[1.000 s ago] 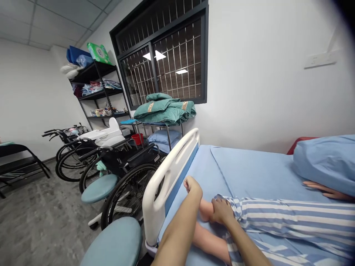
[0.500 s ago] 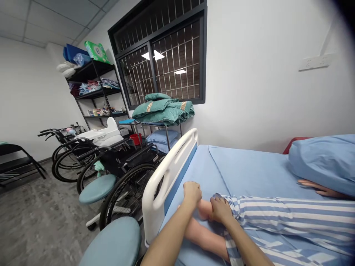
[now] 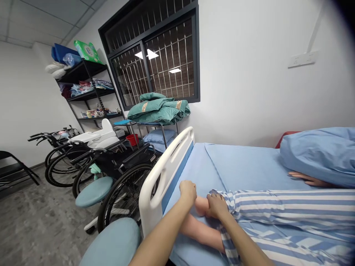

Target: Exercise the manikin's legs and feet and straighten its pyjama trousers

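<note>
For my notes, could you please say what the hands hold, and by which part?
The right hand clasps the farther leg at its striped trouser cuff; the left hand is at that leg's end, its grip hidden.

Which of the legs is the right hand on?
The far leg, higher in the picture: the right hand holds it beside the striped cuff. The near leg has no hand on it.

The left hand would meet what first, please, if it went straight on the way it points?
The left hand would probably meet the blue bed sheet beyond it first, though depth is unclear.
</note>
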A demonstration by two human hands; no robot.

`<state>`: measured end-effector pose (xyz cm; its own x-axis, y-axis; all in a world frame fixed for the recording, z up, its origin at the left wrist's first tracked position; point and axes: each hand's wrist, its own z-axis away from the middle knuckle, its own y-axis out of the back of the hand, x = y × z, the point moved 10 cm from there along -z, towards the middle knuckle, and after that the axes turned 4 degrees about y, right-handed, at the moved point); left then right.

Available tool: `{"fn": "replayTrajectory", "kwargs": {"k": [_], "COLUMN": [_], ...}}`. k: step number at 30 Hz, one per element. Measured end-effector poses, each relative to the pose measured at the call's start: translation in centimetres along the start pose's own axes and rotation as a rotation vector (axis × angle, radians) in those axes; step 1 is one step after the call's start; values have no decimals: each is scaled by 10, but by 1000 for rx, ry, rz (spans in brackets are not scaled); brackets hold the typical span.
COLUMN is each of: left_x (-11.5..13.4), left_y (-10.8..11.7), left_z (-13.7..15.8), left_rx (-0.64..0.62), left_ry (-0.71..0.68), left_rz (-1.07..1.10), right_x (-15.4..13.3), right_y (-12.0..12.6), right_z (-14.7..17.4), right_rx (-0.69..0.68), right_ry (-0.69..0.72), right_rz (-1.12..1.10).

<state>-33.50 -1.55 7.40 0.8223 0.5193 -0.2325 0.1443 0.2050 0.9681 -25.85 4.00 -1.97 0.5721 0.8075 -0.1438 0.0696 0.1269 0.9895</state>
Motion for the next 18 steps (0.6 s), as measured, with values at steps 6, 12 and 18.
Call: {"fn": "replayTrajectory", "kwargs": {"k": [6, 12, 18], "left_x": [-4, 0, 18], "left_y": [-16, -39, -41], "left_z": [-28, -43, -37], "left_rx": [-228, -295, -189], "left_ry": [56, 79, -6], "left_rz": [-58, -111, -137], "right_x": [0, 2, 3], "right_y": [2, -2, -5], "right_z": [1, -1, -3], "right_rx": [-22, -29, -61], "right_ry": [-2, -11, -13], "right_rz": [-23, -47, -47]}}
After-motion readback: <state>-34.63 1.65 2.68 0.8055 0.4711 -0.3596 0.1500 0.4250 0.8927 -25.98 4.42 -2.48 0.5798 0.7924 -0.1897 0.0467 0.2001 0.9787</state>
